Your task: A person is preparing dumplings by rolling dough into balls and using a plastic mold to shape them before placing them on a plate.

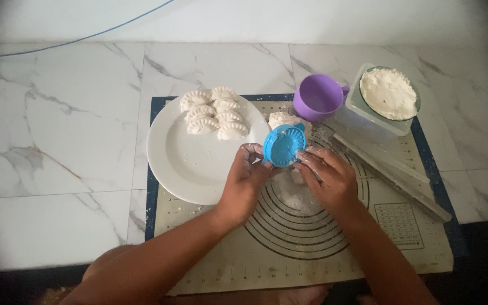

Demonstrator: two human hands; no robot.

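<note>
White plate (pixel 183 155) sat on the mat's (pixel 312 265) left part, seven shaped dumplings (pixel 214 113) stacked at its far edge. Left hand (pixel 244 181) was closed on the left side of the blue dumpling press (pixel 283 146), held shut just above the mat's centre; right hand (pixel 329 178), floury, gripped its right side. Dough lump (pixel 282 118) lay just behind. Purple cup (pixel 317 96), filling tub (pixel 388 96) and rolling pin (pixel 391 169) were toward the mat's far right corner.

Plate (pixel 182 158) with dumplings (pixel 213 112) left on mat (pixel 312 265); cup (pixel 317 96), bowl-in-tub (pixel 388 96) at the back right; rolling pin (pixel 393 172), probably, right.
</note>
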